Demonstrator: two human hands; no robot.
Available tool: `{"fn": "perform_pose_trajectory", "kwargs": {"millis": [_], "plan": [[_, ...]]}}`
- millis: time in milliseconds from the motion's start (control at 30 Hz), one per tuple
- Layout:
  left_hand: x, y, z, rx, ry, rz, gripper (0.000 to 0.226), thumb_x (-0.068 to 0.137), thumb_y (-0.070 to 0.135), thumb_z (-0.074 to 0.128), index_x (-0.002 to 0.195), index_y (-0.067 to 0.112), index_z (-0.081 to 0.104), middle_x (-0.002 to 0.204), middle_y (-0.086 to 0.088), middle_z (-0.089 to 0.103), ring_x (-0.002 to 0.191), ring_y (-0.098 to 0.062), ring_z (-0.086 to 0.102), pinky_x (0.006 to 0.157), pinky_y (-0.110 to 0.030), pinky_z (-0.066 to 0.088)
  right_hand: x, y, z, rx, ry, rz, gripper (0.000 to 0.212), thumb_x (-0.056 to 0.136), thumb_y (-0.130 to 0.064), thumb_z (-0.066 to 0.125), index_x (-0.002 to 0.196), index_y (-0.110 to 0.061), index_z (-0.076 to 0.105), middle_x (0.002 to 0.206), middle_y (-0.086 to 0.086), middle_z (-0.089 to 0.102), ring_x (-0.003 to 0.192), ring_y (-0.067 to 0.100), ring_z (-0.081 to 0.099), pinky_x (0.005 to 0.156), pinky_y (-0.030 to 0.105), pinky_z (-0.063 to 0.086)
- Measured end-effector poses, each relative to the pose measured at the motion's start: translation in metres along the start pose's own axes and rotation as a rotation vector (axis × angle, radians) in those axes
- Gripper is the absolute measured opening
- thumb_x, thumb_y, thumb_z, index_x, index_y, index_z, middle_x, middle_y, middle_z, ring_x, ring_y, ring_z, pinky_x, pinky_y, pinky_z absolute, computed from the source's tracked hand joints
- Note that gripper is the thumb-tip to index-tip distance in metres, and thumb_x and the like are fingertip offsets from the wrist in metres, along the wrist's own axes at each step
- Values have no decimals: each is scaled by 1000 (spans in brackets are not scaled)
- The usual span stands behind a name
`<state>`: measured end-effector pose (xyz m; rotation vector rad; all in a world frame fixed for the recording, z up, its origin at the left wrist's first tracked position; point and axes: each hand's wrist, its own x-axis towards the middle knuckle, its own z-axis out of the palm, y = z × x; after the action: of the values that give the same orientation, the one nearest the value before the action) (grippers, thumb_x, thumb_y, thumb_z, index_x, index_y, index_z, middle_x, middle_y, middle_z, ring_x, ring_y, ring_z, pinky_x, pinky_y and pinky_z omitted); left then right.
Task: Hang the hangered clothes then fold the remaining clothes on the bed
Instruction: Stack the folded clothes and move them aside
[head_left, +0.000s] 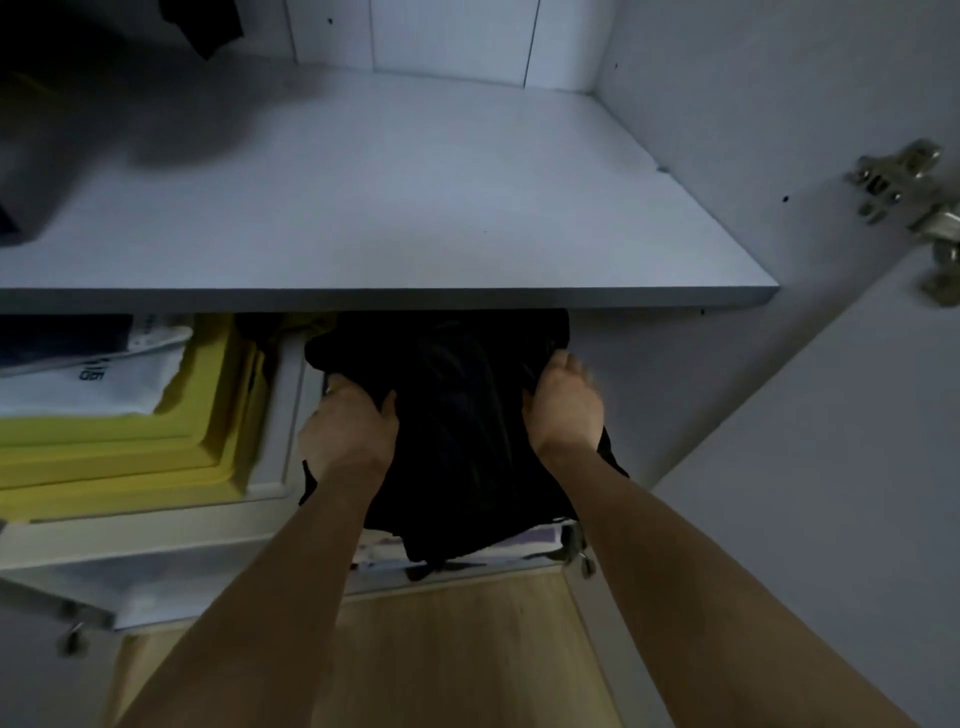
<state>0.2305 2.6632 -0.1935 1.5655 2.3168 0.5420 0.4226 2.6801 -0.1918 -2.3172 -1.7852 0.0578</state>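
A folded black garment (457, 415) lies between my two hands inside a white wardrobe, on the shelf under the upper white shelf (415, 208). My left hand (353, 421) grips its left edge, thumb on top and fingers beneath. My right hand (566, 405) grips its right edge the same way. The garment's far end is hidden under the front lip of the upper shelf. Its near end hangs over a pile of light-coloured folded clothes (535, 540) below.
To the left a stack of yellow folded cloth (197, 457) carries a white printed garment (104, 374). Dark clothes (202, 26) hang at the top left. The open wardrobe door with a metal hinge (914, 197) stands on the right. Wooden floor (467, 649) lies below.
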Motion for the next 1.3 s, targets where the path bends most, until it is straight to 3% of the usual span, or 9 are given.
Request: {"fn": "perform_pose_trajectory", "kwargs": {"millis": [267,500,633,700,767,867,933,1067,1300], "plan": [[62,7,22,-13,25,101,48,96,41,52,117,-2,45,109,-22,62,99,-38,60,67,-34,37,52,-8,26,82,18,31,44,95,-25,56,127,0,42,129,17,50,120,30,48,93,37,44],[78,-33,77,-42,12,120,46,96,36,54,120,-1,41,107,-23,61,98,-37,58,70,-37,37,61,-13,94,4,17,-19,32,94,-13,52,122,-2,43,126,17,53,118,29,50,91,34,43],[89,-33,96,-11,44,103,60,95,38,55,135,0,32,120,-23,57,108,-39,55,77,-41,42,69,5,110,41,-1,-1,42,92,-28,59,122,-3,42,121,17,56,113,32,54,88,37,44],[96,-33,103,54,41,73,77,92,41,57,146,2,17,141,-23,40,123,-40,45,90,-47,41,73,14,112,-61,14,19,54,91,-36,59,129,-5,36,123,16,55,112,32,54,91,39,41],[100,-31,105,184,144,113,84,90,43,59,150,7,12,153,-20,21,138,-38,26,103,-52,31,78,18,115,-285,115,-57,64,93,-33,54,142,-7,24,133,17,46,120,34,47,100,44,35],[101,-19,110,194,252,396,66,97,47,42,152,17,22,156,-14,23,145,-32,16,113,-52,19,82,7,119,-323,230,-370,58,96,-33,43,148,-12,27,146,19,37,135,38,34,114,51,22],[101,-17,120,264,113,515,69,95,62,19,154,26,13,161,-6,13,148,-31,3,118,-53,4,82,-1,123,-217,122,-459,62,96,-49,21,149,-19,29,153,14,32,143,33,24,118,48,9],[109,-47,137,272,-253,359,93,72,86,3,149,39,-18,161,3,-17,144,-37,-21,111,-65,-12,85,25,142,-182,-207,-236,76,88,-74,6,153,-36,-1,162,8,-5,147,34,-10,115,58,-9],[91,-70,173,321,-182,354,96,69,90,2,144,40,-30,157,2,-29,142,-38,-26,113,-65,-6,61,46,192,-31,-306,-80,80,82,-81,6,148,-43,-18,159,8,-22,147,36,-10,115,62,3]]}}
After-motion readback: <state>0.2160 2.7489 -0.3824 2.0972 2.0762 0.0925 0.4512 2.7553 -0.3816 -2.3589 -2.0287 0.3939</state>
